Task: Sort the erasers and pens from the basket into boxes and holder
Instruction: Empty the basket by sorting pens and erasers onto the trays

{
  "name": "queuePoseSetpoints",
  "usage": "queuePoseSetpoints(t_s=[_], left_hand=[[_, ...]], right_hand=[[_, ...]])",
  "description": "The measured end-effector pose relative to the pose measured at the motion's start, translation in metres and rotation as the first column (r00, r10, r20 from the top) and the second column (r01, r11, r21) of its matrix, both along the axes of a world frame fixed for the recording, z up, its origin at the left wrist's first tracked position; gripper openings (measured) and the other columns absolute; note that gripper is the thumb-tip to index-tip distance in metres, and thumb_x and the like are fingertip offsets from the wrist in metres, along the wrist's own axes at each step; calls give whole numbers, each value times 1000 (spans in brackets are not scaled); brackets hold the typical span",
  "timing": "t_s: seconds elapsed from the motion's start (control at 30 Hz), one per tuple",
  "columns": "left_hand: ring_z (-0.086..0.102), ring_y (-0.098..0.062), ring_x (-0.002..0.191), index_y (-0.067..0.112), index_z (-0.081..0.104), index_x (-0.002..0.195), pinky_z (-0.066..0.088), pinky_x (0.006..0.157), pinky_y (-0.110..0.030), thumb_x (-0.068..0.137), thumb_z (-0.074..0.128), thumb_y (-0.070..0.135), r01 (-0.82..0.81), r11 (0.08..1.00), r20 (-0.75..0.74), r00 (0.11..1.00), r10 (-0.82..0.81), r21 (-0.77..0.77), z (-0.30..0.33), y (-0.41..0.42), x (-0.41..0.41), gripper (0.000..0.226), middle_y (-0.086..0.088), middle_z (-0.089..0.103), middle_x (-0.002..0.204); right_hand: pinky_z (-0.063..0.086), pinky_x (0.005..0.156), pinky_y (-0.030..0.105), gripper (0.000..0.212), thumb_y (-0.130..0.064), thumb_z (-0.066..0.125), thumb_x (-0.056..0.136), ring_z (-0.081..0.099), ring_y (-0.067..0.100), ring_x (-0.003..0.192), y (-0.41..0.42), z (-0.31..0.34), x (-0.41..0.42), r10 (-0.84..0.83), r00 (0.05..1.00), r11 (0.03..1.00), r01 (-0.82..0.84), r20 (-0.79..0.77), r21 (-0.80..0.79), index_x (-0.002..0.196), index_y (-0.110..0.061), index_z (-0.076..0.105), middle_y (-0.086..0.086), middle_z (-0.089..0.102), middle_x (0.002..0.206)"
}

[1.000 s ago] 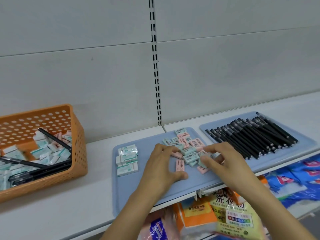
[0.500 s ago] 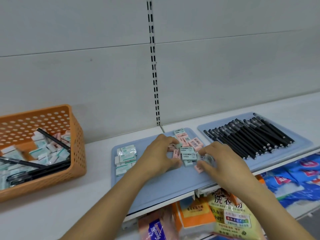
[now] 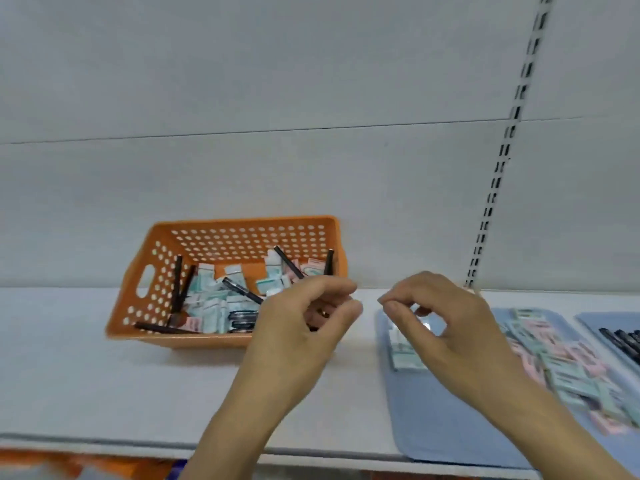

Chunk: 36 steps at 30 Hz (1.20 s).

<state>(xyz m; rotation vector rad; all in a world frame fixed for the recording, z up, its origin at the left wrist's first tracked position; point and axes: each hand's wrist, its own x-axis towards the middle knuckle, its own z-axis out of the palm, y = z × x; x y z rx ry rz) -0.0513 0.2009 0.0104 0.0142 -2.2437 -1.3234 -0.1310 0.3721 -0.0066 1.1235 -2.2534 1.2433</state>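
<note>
An orange perforated basket [image 3: 242, 224] stands on the white shelf and holds several mint and pink erasers [image 3: 211, 301] mixed with black pens [image 3: 242, 291]. My left hand [image 3: 294, 337] hovers just right of the basket's front corner, fingers loosely curled, nothing visible in it. My right hand [image 3: 446, 327] hangs over the left edge of a blue tray [image 3: 433, 420], fingers also loosely curled and empty. A short stack of mint erasers [image 3: 403, 353] lies under it. A spread pile of pink and mint erasers [image 3: 561, 358] covers the tray's right side.
A second blue tray [image 3: 588, 320] at the far right carries black pens [image 3: 623, 341], mostly cut off. The white shelf [image 3: 104, 375] runs along a grey back wall with a slotted upright rail [image 3: 502, 161]. The shelf's front edge lies close below my forearms.
The view has swung left, bringing the basket to the centre. Both hands have lifted off the eraser pile on the tray and moved left toward the basket, holding nothing.
</note>
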Motion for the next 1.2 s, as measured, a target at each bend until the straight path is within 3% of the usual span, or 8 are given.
queuePoseSetpoints(t_s=[0.1,0.17,0.3,0.47,0.73,0.87,1.07,1.2], left_hand=[[63,3,82,37,69,93,46,69,-9,84,73,20,-130,981,21,991,135,-147,5,-64,7,19,19,70,85],[62,4,85,34,68,100,48,75,-13,87,70,24,-182,936,85,973,216,-300,6,-105,1,17,18,69,88],[59,-5,97,30,64,113,51,88,-30,90,66,31,8,760,307,918,252,-649,-3,-151,-10,24,15,65,105],[60,-1,88,33,64,114,54,85,-32,92,63,33,-21,861,330,919,216,-508,-15,-163,-3,22,18,64,95],[61,1,84,33,65,108,55,81,-28,91,63,33,-209,930,170,948,268,-301,-19,-160,1,17,20,65,89],[59,6,84,31,66,109,51,78,-14,92,63,31,-231,952,138,955,261,-201,-16,-163,4,17,21,64,89],[60,7,86,33,60,99,47,72,-13,90,63,39,-283,950,59,959,277,136,-6,-153,15,11,17,65,93],[69,-10,97,18,65,103,54,87,-27,95,54,39,23,827,126,985,-114,562,11,-136,7,25,2,74,101]], right_hand=[[45,75,21,10,-23,62,89,58,6,85,-59,16,-1,146,989,986,-145,-10,81,92,-25,72,-16,64,87],[44,77,24,11,-22,63,91,54,4,83,-95,25,-4,191,981,931,-190,27,313,97,-21,71,-15,62,89],[47,71,35,15,-35,61,89,54,18,84,-148,26,-19,126,992,612,-69,-12,788,86,-20,58,-3,60,88],[52,79,37,27,-40,65,87,58,20,89,-167,17,-31,13,992,459,-115,123,881,101,-17,62,0,61,99],[42,63,27,28,-49,54,93,52,12,72,-174,35,-31,-68,965,254,-228,253,940,86,-23,59,-7,56,80],[45,68,30,20,-41,52,95,54,12,71,-173,33,-34,-42,951,362,-270,305,892,86,-24,59,-6,59,79],[39,48,22,25,-29,48,101,46,9,49,-166,38,-27,108,815,857,-367,569,362,80,-14,49,2,54,65],[39,46,23,18,-28,46,102,46,11,50,-183,43,0,297,747,807,-530,595,262,86,-20,52,1,52,63]])
